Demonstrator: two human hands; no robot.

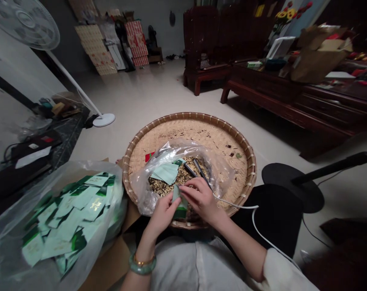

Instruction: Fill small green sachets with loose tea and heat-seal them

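Note:
My left hand (164,211) pinches a small pale-green packet (180,207) with a dark green lower end. The fingers of my right hand (201,198) are bent together at the packet's upper right edge. Both hands are over the near rim of a round woven bamboo tray (183,123). In the tray lies an open clear plastic bag (143,198) of loose, mottled brown-and-yellow dried bits (162,187). On these bits rest several pale-green packets (165,172) and a black two-armed clamp tool (200,169) with a white cord, just beyond my right hand.
At left, a large plastic bag (113,178) holds many green packets (71,214). A white fan's base (103,120) stands beyond it. A round black stand base (277,182) is to the right. Dark wooden furniture (262,89) stands farther back. The white cord (262,238) runs past my right arm.

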